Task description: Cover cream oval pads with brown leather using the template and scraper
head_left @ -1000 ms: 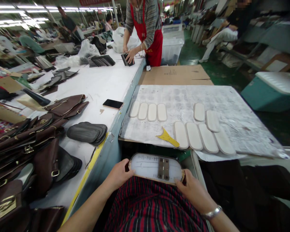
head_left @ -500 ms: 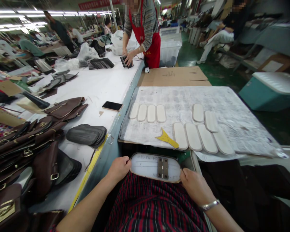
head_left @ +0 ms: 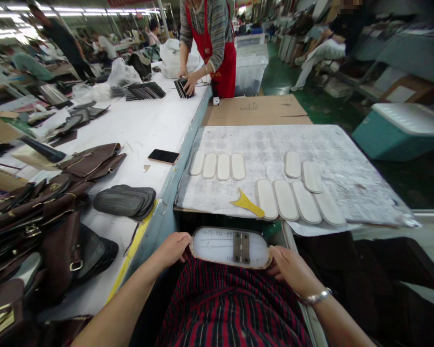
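An oval plate (head_left: 213, 248) with a metal hinge (head_left: 241, 247) and handwriting on its pale face lies level over my lap. My left hand (head_left: 175, 249) grips its left end, and my right hand (head_left: 285, 266) grips its right end, fingers curled under the rim. Beyond it, several cream oval pieces (head_left: 287, 200) rest on the white-covered board (head_left: 361, 168), four of them in a row at the left (head_left: 223, 166). A yellow tool (head_left: 248, 203) lies beside the front pieces.
On the white table (head_left: 137, 130) at left are brown bags (head_left: 90, 161), stacked dark ovals (head_left: 119, 201) and a phone (head_left: 163, 156). Dark pieces (head_left: 376, 284) lie at right. A person in a red apron (head_left: 224, 67) handles striped pieces at the far table.
The view has shifted slightly. Both hands still hold the plate's ends; the fingers of my right hand now spread a little more beneath its edge.
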